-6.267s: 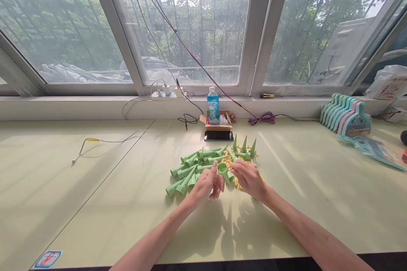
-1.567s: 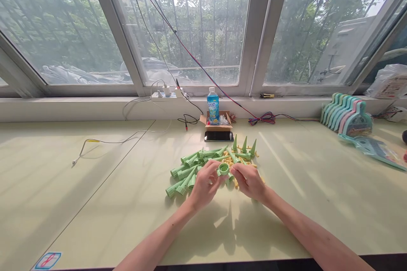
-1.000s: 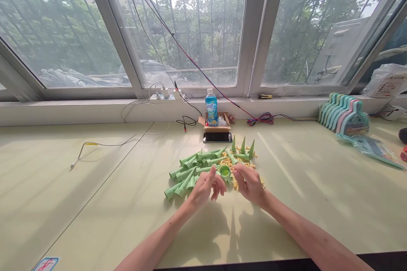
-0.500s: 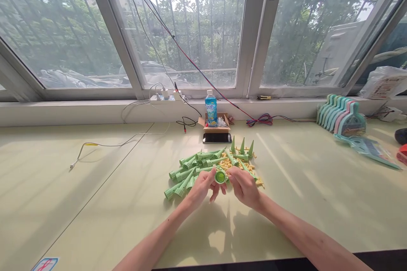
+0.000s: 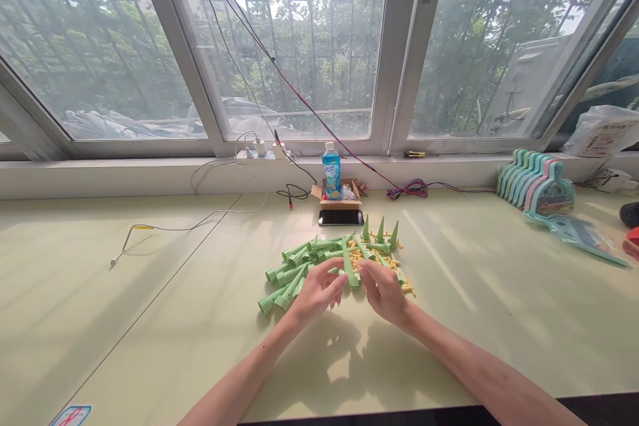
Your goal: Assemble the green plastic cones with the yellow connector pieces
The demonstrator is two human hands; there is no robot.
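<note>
My left hand (image 5: 319, 289) is closed around a green plastic cone (image 5: 347, 261), gripping it between thumb and fingers. The cone stands nearly upright, its narrow end up and its wide ribbed base at the bottom. Just to the right, my right hand (image 5: 385, 287) has its thumb and forefinger pinched together near the cone; what they hold, if anything, is hidden. More green cones (image 5: 289, 274) lie piled on the left, beyond my left hand. Small yellow pegs (image 5: 394, 259) are heaped behind my right hand, and three cones (image 5: 382, 229) stand point-up at their far edge.
A black phone (image 5: 341, 217) lies behind the pile. Behind it, a small carton (image 5: 349, 203) stands with a blue bottle (image 5: 331, 170). Pastel scoop-shaped items (image 5: 542, 186) stand in a row at the right. A thin cable (image 5: 174, 229) crosses the table (image 5: 150, 339) on the left.
The cone in my left hand has turned from its open base facing me to nearly upright with the narrow end up. My right hand has stayed close beside it.
</note>
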